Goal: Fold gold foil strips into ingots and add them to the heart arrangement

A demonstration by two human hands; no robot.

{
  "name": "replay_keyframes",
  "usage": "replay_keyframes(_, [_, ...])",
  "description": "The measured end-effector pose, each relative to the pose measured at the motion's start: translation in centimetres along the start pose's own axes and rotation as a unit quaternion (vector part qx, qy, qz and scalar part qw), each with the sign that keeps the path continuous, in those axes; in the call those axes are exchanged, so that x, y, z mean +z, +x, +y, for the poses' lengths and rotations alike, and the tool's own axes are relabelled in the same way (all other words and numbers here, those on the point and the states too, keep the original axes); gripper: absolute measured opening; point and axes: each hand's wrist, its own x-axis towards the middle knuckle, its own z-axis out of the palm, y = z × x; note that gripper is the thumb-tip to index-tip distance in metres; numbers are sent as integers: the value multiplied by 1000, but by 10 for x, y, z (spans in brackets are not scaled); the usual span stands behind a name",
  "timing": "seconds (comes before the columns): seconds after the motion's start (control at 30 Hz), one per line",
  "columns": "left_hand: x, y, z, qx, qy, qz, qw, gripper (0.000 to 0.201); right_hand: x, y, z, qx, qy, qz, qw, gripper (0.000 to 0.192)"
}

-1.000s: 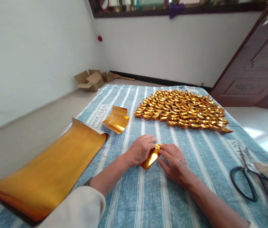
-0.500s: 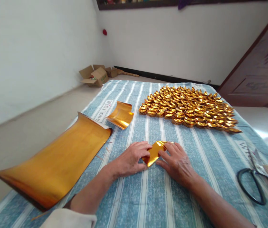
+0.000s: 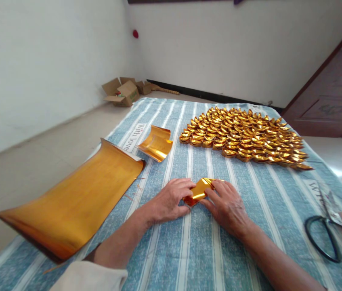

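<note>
Flattened further, gold foil piece [image 3: 199, 190] lies pressed on striped cloth [image 3: 189, 250].

Two hands: left hand [image 3: 171, 200], right hand [image 3: 227, 206]. One small gold piece being folded [image 3: 199, 190] between them. One large gold foil sheet [image 3: 74, 202], one small curled gold sheet [image 3: 156, 143]. One pile of folded gold ingots [image 3: 243, 137] (too many to count, well over a hundred). One pair of scissors [image 3: 325, 238]. Cardboard boxes [image 3: 125, 91] by the wall, about three.
</note>
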Motion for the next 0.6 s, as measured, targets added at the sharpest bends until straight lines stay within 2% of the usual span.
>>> replay_keyframes(0.17, [5,0,-1,4,4,27,1000,10,3,-1,-1,6,-10,5,1000,21])
replay_keyframes(0.47, [8,1,-6,-8,-13,40,999,12,4,-2,-4,15,1,2,1000,19])
replay_keyframes(0.6, [8,0,-5,-24,-8,39,999,16,8,-4,-6,13,-11,19,1000,17])
